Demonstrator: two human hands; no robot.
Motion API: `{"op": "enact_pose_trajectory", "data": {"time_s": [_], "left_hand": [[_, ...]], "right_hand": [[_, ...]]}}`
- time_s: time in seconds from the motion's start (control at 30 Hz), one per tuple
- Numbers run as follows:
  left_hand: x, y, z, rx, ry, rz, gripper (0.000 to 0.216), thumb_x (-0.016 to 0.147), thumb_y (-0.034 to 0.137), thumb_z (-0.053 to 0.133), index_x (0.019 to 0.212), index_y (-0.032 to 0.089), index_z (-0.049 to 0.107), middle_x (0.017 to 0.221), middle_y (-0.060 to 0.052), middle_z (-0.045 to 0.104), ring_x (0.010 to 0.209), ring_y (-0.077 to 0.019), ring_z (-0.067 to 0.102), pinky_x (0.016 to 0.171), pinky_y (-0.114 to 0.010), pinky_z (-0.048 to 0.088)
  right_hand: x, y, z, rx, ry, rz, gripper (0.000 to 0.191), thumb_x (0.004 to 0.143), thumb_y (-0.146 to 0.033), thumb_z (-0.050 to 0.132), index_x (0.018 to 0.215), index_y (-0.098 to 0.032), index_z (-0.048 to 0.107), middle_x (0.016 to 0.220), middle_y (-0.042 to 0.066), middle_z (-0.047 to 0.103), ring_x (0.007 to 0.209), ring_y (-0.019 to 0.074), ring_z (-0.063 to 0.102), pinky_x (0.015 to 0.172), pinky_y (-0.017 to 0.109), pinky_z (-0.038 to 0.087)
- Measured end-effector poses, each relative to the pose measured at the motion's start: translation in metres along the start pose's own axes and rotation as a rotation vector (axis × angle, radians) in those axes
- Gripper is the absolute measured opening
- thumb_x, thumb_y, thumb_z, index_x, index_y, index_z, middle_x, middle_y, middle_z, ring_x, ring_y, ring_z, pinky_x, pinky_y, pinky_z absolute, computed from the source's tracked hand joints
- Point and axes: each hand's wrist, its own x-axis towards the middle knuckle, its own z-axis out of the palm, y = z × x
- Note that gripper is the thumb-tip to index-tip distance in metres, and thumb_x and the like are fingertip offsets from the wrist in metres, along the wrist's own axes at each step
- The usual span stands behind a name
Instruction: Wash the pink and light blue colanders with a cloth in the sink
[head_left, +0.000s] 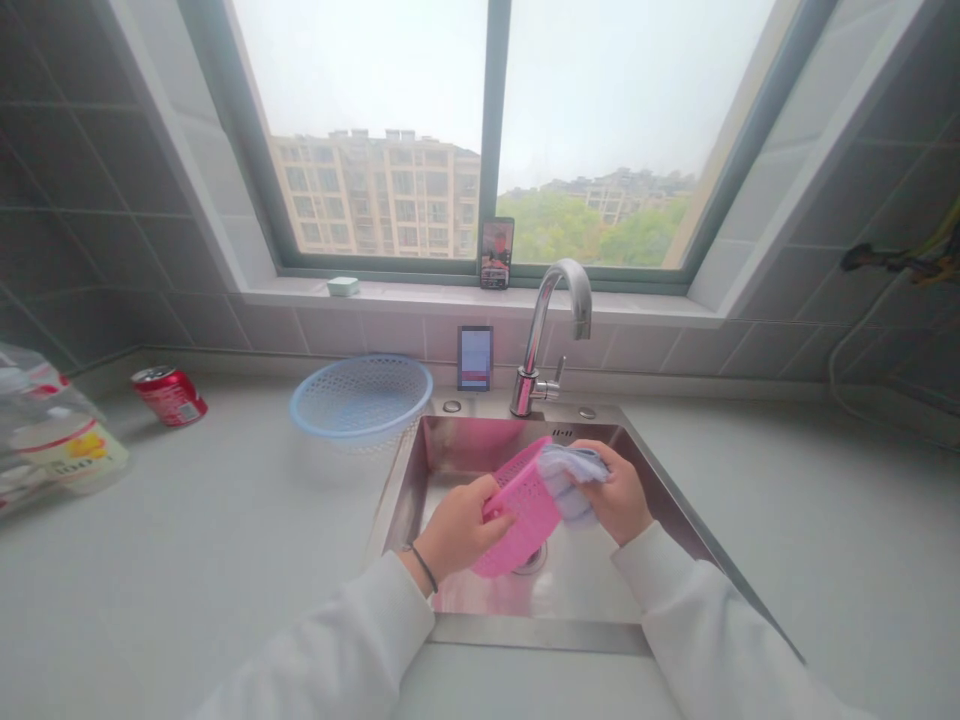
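Over a stainless steel sink [540,634] my left hand [457,530] grips a pink perforated plastic basket [521,517] by its edge, tilted on its side. My right hand [613,495] holds a folded pale blue-grey cloth [568,482] and presses it against the basket's upper end. The basket hides part of the drain [531,562] in the sink floor. Neither hand touches the sink.
A chrome gooseneck faucet [541,340] rises behind the sink. A pale blue mesh basket [361,395] overhangs the sink's back left corner. A red can [169,395] and a plastic bag [52,430] lie on the countertop [225,560] to the left.
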Motion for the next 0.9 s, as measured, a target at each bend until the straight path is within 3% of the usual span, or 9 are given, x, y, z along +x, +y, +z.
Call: {"op": "enact_pose_trajectory", "data": {"time_s": [0.1, 0.4, 0.67, 0.9], "left_hand": [[0.001, -0.001, -0.001, -0.015, -0.005, -0.002, 0.020, 0.080, 0.032, 0.060, 0.073, 0.019, 0.046, 0.068, 0.004, 0.049, 0.064, -0.0136, 0.044, 0.060, -0.027, 0.027], [-0.001, 0.000, -0.002, -0.085, -0.047, 0.041, 0.024, 0.080, 0.034, 0.061, 0.071, 0.019, 0.045, 0.068, 0.005, 0.047, 0.064, -0.0122, 0.042, 0.059, -0.025, 0.027], [0.002, -0.004, -0.001, -0.067, -0.038, 0.005, 0.024, 0.079, 0.035, 0.061, 0.071, 0.019, 0.045, 0.067, 0.005, 0.046, 0.064, -0.0128, 0.042, 0.059, -0.026, 0.027], [-0.001, -0.001, -0.003, -0.175, -0.030, 0.058, 0.029, 0.078, 0.038, 0.063, 0.068, 0.019, 0.042, 0.064, 0.006, 0.041, 0.062, -0.0111, 0.038, 0.057, -0.024, 0.026]], "right_hand": [[-0.003, -0.006, 0.006, 0.040, -0.066, -0.030, 0.035, 0.068, -0.046, 0.075, 0.092, -0.021, 0.070, 0.087, 0.006, 0.075, 0.078, 0.0260, 0.069, 0.074, 0.035, 0.055], [0.015, 0.020, -0.016, -0.020, 0.157, 0.117, 0.040, 0.070, -0.053, 0.072, 0.091, -0.019, 0.068, 0.087, 0.007, 0.074, 0.080, 0.0268, 0.067, 0.072, 0.037, 0.054], [0.001, -0.003, 0.002, 0.118, -0.136, -0.046, 0.033, 0.066, -0.044, 0.078, 0.089, -0.022, 0.071, 0.090, 0.006, 0.075, 0.082, 0.0270, 0.069, 0.075, 0.036, 0.055], [0.020, 0.028, -0.028, 0.039, 0.165, 0.123, 0.042, 0.072, -0.055, 0.072, 0.094, -0.019, 0.069, 0.089, 0.008, 0.072, 0.082, 0.0266, 0.066, 0.070, 0.036, 0.053]]}}
